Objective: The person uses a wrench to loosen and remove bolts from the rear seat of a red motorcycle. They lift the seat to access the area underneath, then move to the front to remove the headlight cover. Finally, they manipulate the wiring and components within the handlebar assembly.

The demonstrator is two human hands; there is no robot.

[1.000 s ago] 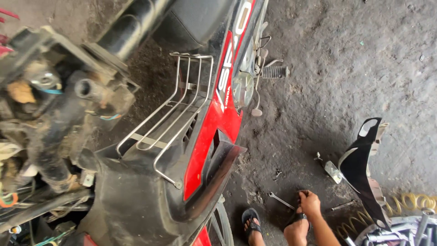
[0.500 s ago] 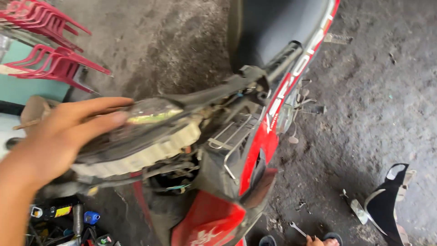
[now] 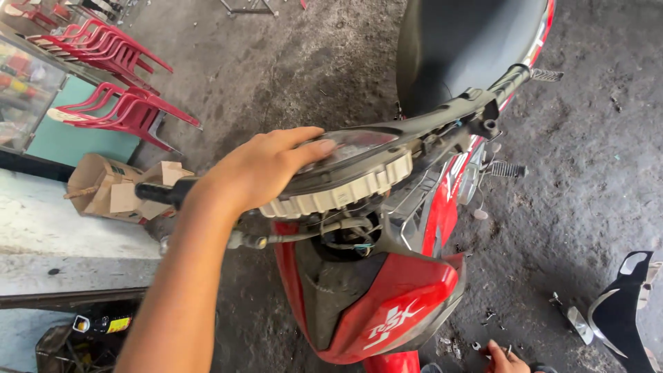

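My left hand (image 3: 266, 166) lies over the top of a motorcycle's instrument cluster (image 3: 345, 185), fingers curled on its clear lens above the white ribbed rim. The cluster sits on the handlebar, whose black grips stick out at the left (image 3: 159, 192) and upper right (image 3: 514, 79). Loose wires (image 3: 349, 238) hang in the open cavity below it. Under that is the red front fairing (image 3: 394, 304). My right hand is out of sight.
The black seat (image 3: 469, 34) runs away at the top. Stacked red plastic chairs (image 3: 117, 110) and cardboard boxes (image 3: 110, 186) stand at the left by a concrete ledge (image 3: 62, 235). A removed black panel (image 3: 621, 311) lies at lower right. Another person's hand (image 3: 501, 356) is on the floor.
The view swung from the bike's side and wire basket up to the handlebar. My left hand came in and settled on the instrument cluster, then stayed there.
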